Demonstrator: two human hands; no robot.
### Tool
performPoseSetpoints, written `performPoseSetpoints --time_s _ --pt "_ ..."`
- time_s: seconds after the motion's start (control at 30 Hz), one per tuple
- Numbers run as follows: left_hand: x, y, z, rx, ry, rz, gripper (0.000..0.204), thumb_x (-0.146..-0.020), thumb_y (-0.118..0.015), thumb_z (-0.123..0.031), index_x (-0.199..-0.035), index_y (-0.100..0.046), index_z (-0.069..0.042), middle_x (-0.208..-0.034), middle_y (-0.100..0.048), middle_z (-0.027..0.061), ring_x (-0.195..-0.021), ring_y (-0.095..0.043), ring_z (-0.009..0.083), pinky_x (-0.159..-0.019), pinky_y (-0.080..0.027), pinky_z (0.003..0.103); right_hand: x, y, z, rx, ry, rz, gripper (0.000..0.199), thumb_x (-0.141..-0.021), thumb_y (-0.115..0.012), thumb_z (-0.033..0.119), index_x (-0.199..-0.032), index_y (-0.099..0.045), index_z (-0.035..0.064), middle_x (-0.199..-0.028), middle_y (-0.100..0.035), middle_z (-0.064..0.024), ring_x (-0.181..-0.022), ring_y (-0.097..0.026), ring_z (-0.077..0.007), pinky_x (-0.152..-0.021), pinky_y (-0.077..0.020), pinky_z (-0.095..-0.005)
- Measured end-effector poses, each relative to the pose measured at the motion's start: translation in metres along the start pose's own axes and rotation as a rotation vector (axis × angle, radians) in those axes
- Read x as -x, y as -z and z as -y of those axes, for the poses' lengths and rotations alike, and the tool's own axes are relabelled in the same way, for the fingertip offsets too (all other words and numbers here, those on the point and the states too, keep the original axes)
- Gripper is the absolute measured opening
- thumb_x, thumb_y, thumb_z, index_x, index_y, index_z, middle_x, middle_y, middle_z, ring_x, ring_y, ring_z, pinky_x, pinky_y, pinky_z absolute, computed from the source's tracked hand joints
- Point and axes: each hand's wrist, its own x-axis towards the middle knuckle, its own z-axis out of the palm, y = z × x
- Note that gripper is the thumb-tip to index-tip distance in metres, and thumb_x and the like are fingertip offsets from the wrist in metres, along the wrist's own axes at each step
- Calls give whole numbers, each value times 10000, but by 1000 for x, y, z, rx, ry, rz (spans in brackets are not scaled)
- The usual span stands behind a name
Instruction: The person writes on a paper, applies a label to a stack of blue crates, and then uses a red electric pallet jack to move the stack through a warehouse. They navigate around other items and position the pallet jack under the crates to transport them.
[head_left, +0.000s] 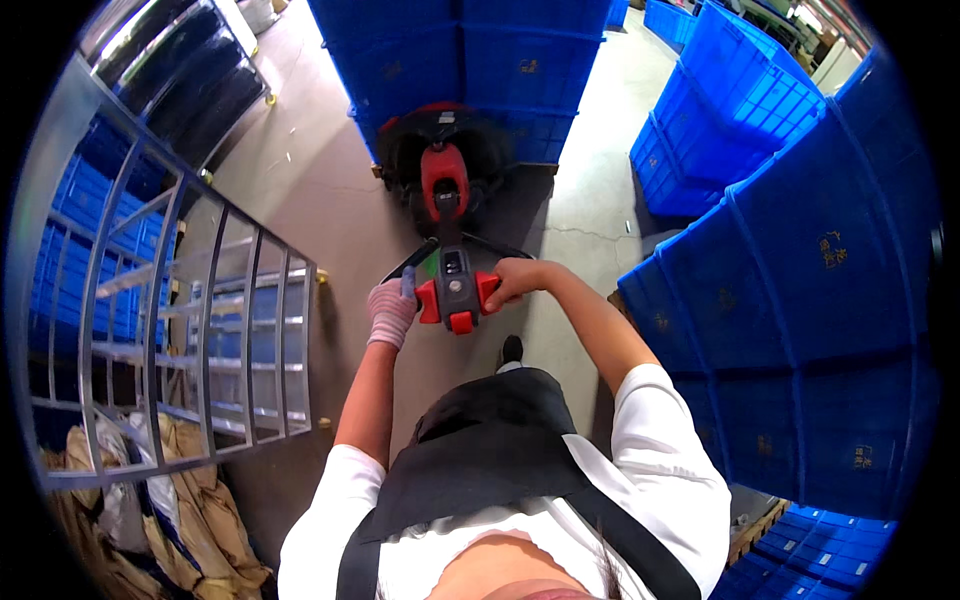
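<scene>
Red and black, the control handle (pixel 455 290) of an electric pallet truck (pixel 443 170) sits in the middle of the head view, with the person's two hands on its grips. The left hand (pixel 391 310), in a pale knitted glove, wraps the left grip, its fingers (pixel 400 290) curled round the black loop. The bare right hand (pixel 512 283) closes over the right grip beside the red side pad, fingers pressed together around it. Both forearms come up from the lower edge, out of white short sleeves; a dark apron (pixel 490 450) covers the person's front.

From the handle the tiller runs forward to the truck's red and black drive unit, which stands on the concrete floor (pixel 310 180) just in front of a stack of blue plastic crates (pixel 470 60). More blue crates (pixel 800 290) rise in tall stacks along the right side. On the left stands a grey metal roll cage (pixel 190 330), with brown paper sacks (pixel 190 520) heaped at its foot. One dark shoe (pixel 511 349) shows just below the handle.
</scene>
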Motion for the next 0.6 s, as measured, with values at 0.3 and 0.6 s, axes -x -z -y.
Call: performPoseSetpoints --time_s 0.3,0.6 --pt "108 -25 10 -31 -43 -60 576 -951 -287 -438 -646 -599 -62 -683 -593 201 -705 -588 379 -656 -448 456 57 -104 -11 -44 -10 -13 359 -685 -783 378 -696 -648 46 -616 -576 -25 -533 -538 -136 -502 -428 -286" --pt "235 -31 30 -9 -64 -64 600 -956 -257 -436 -659 -603 -47 -717 -593 215 -728 -581 391 -680 -434 478 115 -224 0 -82 34 -36 407 -667 -782 406 -695 -641 25 -605 -568 -34 -537 -540 -149 -509 -413 -304"
